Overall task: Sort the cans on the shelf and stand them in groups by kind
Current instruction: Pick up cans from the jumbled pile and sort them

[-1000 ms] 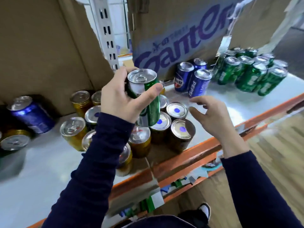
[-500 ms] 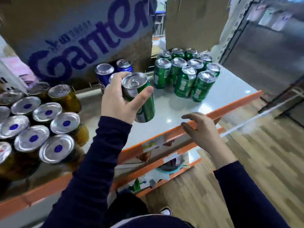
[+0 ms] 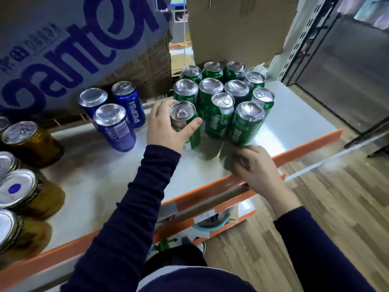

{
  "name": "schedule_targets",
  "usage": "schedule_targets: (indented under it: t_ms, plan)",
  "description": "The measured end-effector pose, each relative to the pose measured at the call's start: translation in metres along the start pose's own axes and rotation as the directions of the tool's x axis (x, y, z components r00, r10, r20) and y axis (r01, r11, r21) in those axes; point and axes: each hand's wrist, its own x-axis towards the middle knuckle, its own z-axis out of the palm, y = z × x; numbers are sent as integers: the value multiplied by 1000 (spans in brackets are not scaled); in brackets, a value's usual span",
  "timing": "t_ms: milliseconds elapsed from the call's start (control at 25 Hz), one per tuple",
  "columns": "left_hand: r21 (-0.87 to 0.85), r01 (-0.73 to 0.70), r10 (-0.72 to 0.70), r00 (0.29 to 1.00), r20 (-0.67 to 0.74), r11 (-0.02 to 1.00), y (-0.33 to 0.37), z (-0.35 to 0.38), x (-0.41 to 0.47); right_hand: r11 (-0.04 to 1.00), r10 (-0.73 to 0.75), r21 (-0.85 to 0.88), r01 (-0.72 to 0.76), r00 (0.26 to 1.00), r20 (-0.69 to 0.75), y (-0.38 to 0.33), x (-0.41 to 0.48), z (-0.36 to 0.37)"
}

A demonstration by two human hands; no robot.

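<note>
Left hand (image 3: 168,127): fingers wrapped around one green can (image 3: 185,121), upright, at the front-left edge of the green can group (image 3: 227,98) on the shelf (image 3: 105,175). Right hand (image 3: 259,167): holds nothing, fingers curled on the shelf's orange front rail (image 3: 305,146). Three blue Pepsi cans (image 3: 113,114) stand just left of it; gold cans (image 3: 25,165) far left.

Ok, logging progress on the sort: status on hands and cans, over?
Left hand gripping a green can, at the left edge of the green group. Right hand empty, resting on the orange shelf edge. Nothing in the way.
</note>
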Motion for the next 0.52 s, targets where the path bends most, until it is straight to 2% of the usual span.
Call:
schedule_targets:
  t_ms: [200,400,520]
  plan:
    - [77,6,-2,999,-42,997,0,41,21,999,-38,13,39,996,-77,11,3,6]
    - [119,14,-8,999,-51,993,3,50,25,993,-116,22,119,985,-128,17,2,7]
    - [188,93,-89,996,-28,978,7,51,15,985,-160,44,165,982,-97,21,3,4]
